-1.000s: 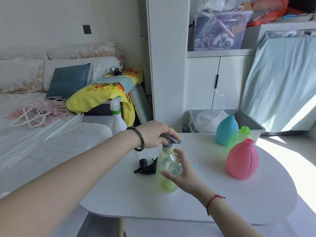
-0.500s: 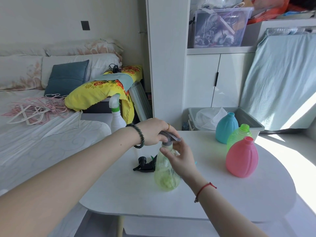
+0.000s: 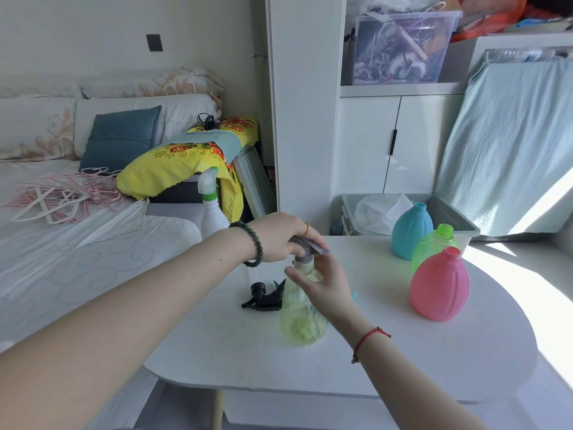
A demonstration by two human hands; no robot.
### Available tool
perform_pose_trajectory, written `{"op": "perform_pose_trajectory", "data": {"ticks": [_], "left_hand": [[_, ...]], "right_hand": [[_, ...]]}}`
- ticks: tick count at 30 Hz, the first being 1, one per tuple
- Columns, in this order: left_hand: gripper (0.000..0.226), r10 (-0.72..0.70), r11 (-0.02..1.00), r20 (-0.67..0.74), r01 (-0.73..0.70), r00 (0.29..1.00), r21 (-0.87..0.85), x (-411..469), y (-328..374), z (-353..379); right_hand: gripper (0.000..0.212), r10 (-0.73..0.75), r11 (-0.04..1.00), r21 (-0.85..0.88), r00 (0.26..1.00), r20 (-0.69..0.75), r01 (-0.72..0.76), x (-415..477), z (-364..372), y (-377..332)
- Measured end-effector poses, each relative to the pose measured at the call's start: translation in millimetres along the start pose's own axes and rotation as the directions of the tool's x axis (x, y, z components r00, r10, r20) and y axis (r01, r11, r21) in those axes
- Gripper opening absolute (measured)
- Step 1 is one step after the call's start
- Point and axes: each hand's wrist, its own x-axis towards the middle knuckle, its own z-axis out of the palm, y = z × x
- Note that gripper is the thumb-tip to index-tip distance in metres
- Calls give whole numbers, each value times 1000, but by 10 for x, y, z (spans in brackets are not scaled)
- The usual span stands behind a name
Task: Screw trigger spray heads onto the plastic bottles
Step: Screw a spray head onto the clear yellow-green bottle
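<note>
A pale green see-through bottle (image 3: 299, 318) stands upright near the middle of the white table (image 3: 387, 352). A grey trigger spray head (image 3: 311, 248) sits on its neck. My left hand (image 3: 280, 237) grips the top of that head from the left. My right hand (image 3: 325, 287) wraps the bottle's neck and shoulder just under the grey collar. A loose black spray head (image 3: 263, 297) lies on the table behind the bottle. To the right stand a blue bottle (image 3: 410, 231), a green bottle (image 3: 432, 245) and a pink bottle (image 3: 438, 285), all without heads.
A white bottle with a white-and-green spray head (image 3: 210, 206) stands at the table's far left edge. A grey bin (image 3: 459, 221) sits behind the table. The bed with pink hangers (image 3: 65, 197) is to the left, white cabinets behind.
My right hand has slid up from the bottle's belly to its neck, under the grey collar. My left hand has stayed on the spray head.
</note>
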Motion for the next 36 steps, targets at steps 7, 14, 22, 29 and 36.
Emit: {"op": "perform_pose_trajectory", "data": {"ticks": [7, 14, 22, 29, 36], "left_hand": [[43, 6, 1000, -5, -6, 1000, 27, 4, -5, 4], [43, 8, 1000, -4, -7, 1000, 28, 7, -26, 14], [43, 6, 1000, -14, -6, 1000, 28, 2, -30, 18], [43, 6, 999, -21, -5, 1000, 37, 6, -39, 29], [43, -2, 999, -20, 3, 1000, 39, 6, -28, 30]], "right_hand": [[23, 2, 999, 40, 1000, 13, -3, -21, -30, 44], [25, 33, 997, 70, 994, 100, -40, -39, -24, 39], [28, 15, 1000, -7, 999, -31, -15, 24, 28, 6], [19, 47, 998, 33, 995, 83, -50, -12, -51, -10], [33, 86, 995, 49, 990, 113, -92, -21, -43, -14]]}}
